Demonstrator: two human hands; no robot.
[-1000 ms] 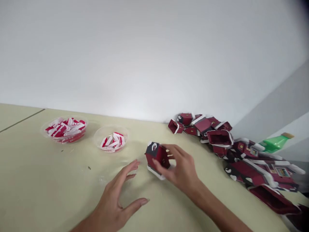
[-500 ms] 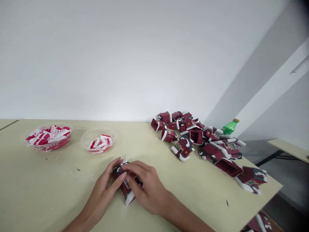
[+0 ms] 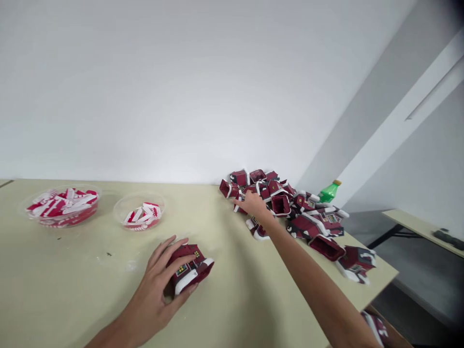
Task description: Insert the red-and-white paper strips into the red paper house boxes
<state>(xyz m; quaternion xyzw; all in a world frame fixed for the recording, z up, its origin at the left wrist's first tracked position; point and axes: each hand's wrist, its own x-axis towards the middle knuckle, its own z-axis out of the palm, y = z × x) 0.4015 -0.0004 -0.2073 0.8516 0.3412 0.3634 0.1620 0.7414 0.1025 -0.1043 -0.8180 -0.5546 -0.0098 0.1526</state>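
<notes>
My left hand (image 3: 159, 278) is wrapped round a small dark-red toy house (image 3: 190, 266) with white snow-like trim and yellow windows. The house lies tilted on the table, its open base facing right, with my fingers over the top and thumb along the lower edge. Far forward, my right hand (image 3: 253, 204) is over the left side of a pile of similar houses (image 3: 281, 205). Its thumb stretches to the left beside one house (image 3: 239, 197). The other fingers are partly hidden, and nothing appears lifted in them.
Two clear plastic bowls hold red-and-white pieces: a fuller bowl (image 3: 63, 224) at far left and a smaller bowl (image 3: 119, 215) beside it. A green bottle (image 3: 329, 192) stands behind the pile. The table (image 3: 217, 319) meets a white wall. More houses (image 3: 377, 328) sit below its right edge.
My right hand has left the house and reached forward right to the pile. The house in my left hand has turned, its base now facing right. The view has shifted slightly right.
</notes>
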